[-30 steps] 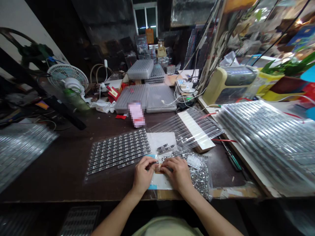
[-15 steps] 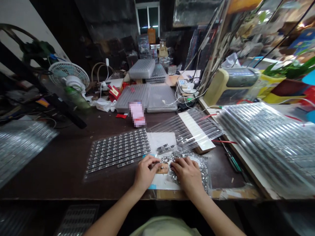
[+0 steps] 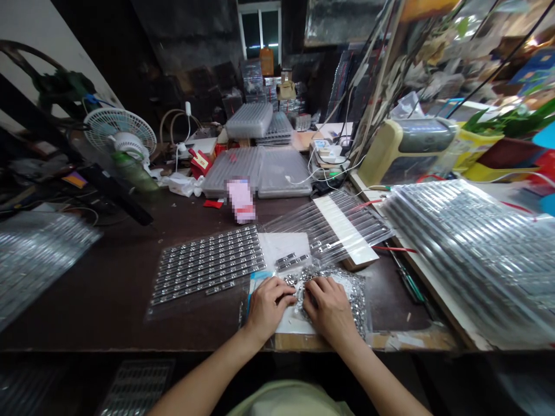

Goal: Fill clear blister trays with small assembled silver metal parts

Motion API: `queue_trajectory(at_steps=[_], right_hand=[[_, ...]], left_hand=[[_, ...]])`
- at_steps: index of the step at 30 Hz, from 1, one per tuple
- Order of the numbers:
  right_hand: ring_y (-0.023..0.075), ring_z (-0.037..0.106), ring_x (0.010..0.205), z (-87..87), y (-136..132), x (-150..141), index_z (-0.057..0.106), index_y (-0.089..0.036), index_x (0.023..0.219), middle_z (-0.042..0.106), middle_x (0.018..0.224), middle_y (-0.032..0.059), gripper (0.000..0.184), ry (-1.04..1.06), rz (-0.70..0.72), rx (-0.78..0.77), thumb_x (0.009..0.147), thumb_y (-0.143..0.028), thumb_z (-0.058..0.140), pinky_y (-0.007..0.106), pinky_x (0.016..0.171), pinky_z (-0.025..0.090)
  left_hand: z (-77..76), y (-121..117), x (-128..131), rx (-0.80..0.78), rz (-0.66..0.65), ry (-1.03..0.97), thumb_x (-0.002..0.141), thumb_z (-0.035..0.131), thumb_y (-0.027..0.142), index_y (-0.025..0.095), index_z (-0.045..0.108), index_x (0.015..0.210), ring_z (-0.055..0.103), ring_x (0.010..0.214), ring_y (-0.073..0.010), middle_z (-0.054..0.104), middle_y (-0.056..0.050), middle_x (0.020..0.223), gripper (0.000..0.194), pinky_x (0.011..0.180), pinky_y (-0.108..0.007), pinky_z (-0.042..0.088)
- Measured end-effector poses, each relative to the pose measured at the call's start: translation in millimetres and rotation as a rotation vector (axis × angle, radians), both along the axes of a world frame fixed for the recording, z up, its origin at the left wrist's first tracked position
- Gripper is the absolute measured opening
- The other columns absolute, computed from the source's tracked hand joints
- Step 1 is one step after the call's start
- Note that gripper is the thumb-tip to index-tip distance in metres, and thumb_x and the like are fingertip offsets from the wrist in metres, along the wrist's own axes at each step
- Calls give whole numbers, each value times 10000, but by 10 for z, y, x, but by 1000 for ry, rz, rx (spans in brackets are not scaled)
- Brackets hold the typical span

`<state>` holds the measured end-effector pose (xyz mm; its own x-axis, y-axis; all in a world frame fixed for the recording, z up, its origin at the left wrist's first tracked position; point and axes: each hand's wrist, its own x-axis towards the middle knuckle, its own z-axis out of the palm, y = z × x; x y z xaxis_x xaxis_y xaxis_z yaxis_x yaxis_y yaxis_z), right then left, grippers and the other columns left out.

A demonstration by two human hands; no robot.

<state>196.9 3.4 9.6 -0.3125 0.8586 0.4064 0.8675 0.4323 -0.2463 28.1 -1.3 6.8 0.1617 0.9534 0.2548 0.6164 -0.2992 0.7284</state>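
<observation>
My left hand [image 3: 269, 303] is over the white sheet [image 3: 289, 325], its thumb and fingers drawn together towards the right. What it pinches, if anything, is too small or hidden to name. Close beside it, my right hand [image 3: 329, 306] has its fingers curled down at the left edge of a pile of small shiny metal parts [image 3: 359, 294]. Its fingertips are partly hidden, so what they hold cannot be made out. Just beyond the hands lie a few short dark strips with metal pieces [image 3: 292, 262]. Left of them is a clear tray filled with rows of such pieces [image 3: 208, 263].
A clear ribbed tray [image 3: 295, 222] with a white strip [image 3: 344, 228] across it lies behind the pile. Stacked clear trays [image 3: 472, 248] stand right, past a green-handled tool [image 3: 411, 286]. More trays [image 3: 39, 254] lie left. A fan [image 3: 124, 136] stands at the back left.
My left hand has moved right, closer to my right hand. The small brown block seen beside its fingers before is now out of sight. My right hand has barely shifted.
</observation>
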Motion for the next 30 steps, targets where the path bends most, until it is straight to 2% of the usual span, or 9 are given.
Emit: queue_trajectory(at_steps=[7, 13, 16, 20, 23, 25, 27, 30], right_hand=[[166, 501, 742, 15, -7, 7, 561, -191, 772, 566, 735, 25, 104, 141, 5, -19, 829, -178, 475, 281, 693, 316], [159, 523, 719, 25, 13, 45, 567, -195, 760, 574, 714, 13, 89, 237, 18, -35, 786, -148, 496, 270, 677, 349], [166, 554, 761, 44, 19, 40, 596, -200, 792, 608, 764, 25, 118, 291, 58, -46, 800, -139, 496, 275, 699, 386], [159, 587, 784, 48, 21, -60, 649, -237, 861, 666, 828, 18, 110, 280, 134, -87, 854, -199, 546, 273, 704, 392], [159, 575, 735, 35, 24, -181, 661, -246, 782, 673, 757, -5, 76, 237, 116, -146, 838, -270, 616, 277, 673, 356], [161, 560, 734, 24, 27, -249, 665, -249, 747, 673, 749, -10, 101, 225, 107, -162, 831, -296, 632, 287, 680, 335], [164, 546, 757, 10, 25, -295, 681, -263, 759, 679, 791, -7, 110, 215, 109, -148, 840, -308, 623, 300, 694, 318], [166, 529, 788, -16, 15, -331, 702, -282, 814, 677, 862, 5, 121, 197, 118, -111, 862, -301, 593, 314, 704, 304]], left_hand=[[-7, -7, 0, -18, -8, -1, 760, 690, 156, 242, 733, 851, 604, 808, -175, 677, -22, 807, 133, 753, -298, 474], [46, 2, -26, -2, 19, -57, 788, 658, 173, 248, 733, 844, 600, 804, -169, 676, -22, 818, 120, 745, -293, 472], [77, 57, -212, 66, 145, 39, 799, 649, 213, 255, 724, 896, 587, 821, -183, 674, -26, 851, 130, 772, -322, 447], [55, 69, -633, 150, 333, 279, 786, 650, 251, 280, 725, 860, 557, 863, -218, 650, -30, 891, 109, 788, -364, 390], [28, -17, -897, 178, 415, 371, 771, 631, 231, 270, 715, 805, 547, 903, -245, 628, -43, 938, 98, 791, -382, 368], [44, -66, -972, 190, 447, 389, 769, 609, 205, 260, 702, 813, 544, 921, -253, 625, -48, 957, 116, 800, -388, 358], [97, -54, -940, 198, 431, 377, 778, 595, 197, 254, 691, 835, 550, 918, -246, 635, -45, 950, 125, 812, -385, 353], [200, 127, -712, 182, 285, 336, 816, 582, 216, 252, 679, 830, 573, 884, -215, 670, -21, 903, 105, 836, -375, 344]])
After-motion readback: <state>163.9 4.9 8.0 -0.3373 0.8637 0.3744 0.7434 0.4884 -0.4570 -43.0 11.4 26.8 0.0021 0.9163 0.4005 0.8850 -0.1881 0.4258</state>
